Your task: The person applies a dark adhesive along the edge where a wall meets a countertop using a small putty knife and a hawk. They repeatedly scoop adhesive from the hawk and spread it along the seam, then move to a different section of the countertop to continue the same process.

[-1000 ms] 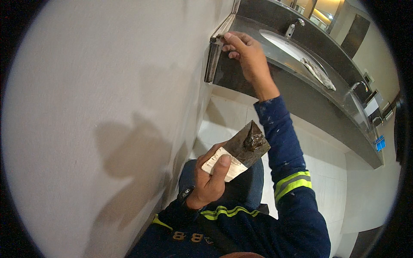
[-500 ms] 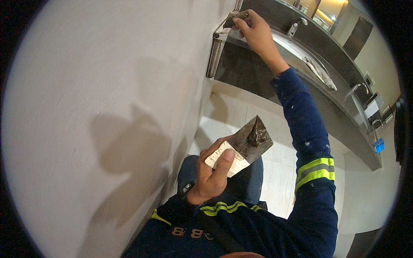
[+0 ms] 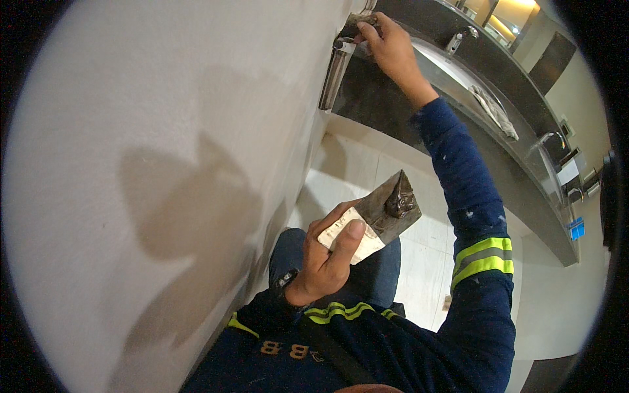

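My left hand is closed around the whitish handle end of a wide, flat scraper, its thumb pressed on top. A lump of dark, glossy paste sits on its grey blade, toward the pointed corner. Stretched forward, my right hand pinches a small, dark-smeared scraper between thumb and fingers. That tool is at the counter's end, where it meets the wall; whether its edge touches the surface cannot be made out.
A pale wall rises close on my left. The dark counter curves away to the right, with a basin, a faucet and a crumpled cloth. Blue tape marks its far right end. Light floor tiles lie below.
The view has shifted slightly. My left hand with the pasted scraper has risen a little to the right. The right hand keeps its pinch and stays by the wall corner.
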